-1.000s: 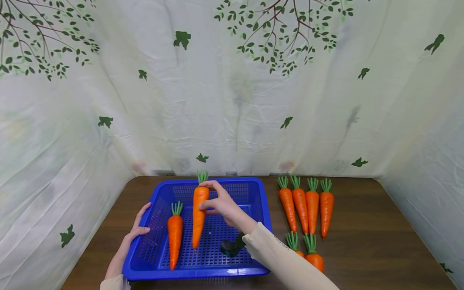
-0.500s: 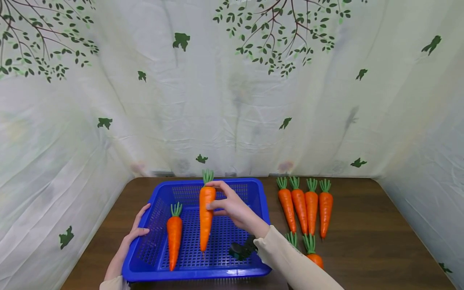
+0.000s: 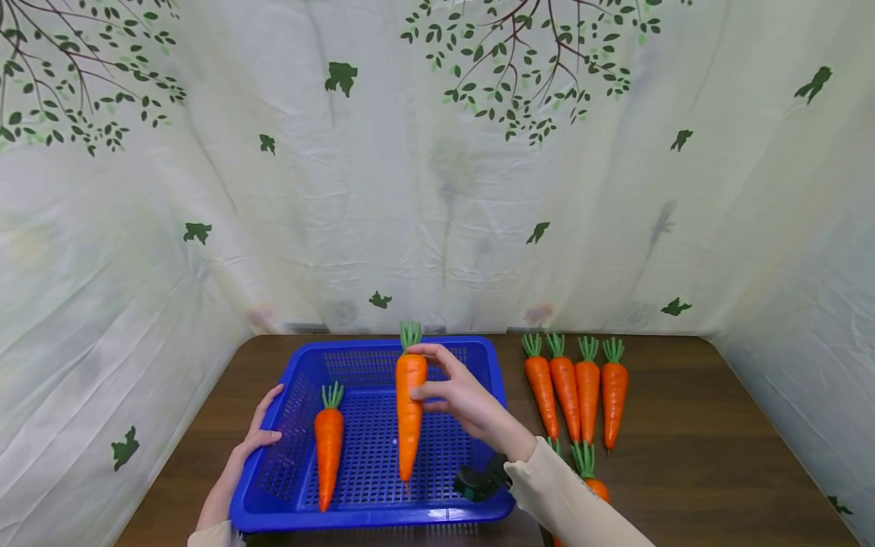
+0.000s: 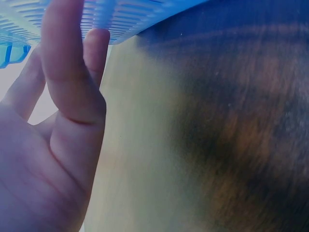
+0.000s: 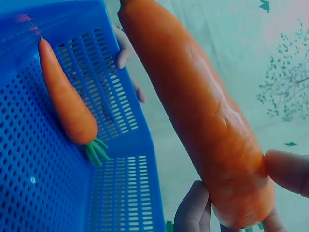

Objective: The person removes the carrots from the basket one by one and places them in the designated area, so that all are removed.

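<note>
My right hand [image 3: 461,395] pinches an orange carrot [image 3: 410,410] with a green top, holding it over the blue plastic basket [image 3: 369,519]. In the right wrist view that carrot [image 5: 193,96] fills the middle, between the thumb and the fingertips. A second carrot [image 3: 330,452] lies in the basket on its left side. My left hand [image 3: 239,463] holds the basket's left side, thumb and a fingertip at the rim. The left wrist view has the left hand [image 4: 67,116] from below, its fingers reaching up to the basket's slotted wall.
To the right of the basket, several carrots [image 3: 589,399] lie side by side on the brown table [image 3: 697,441]. More carrots [image 3: 593,486] lie nearer, partly covered by the right sleeve [image 3: 574,494]. A black wrist camera [image 3: 481,479] overlaps the basket. Pale leaf-printed sheets [image 3: 437,190] surround the table.
My right hand has moved to the right with the carrot, away from the carrot in the basket. My left hand and the basket have stayed in place.
</note>
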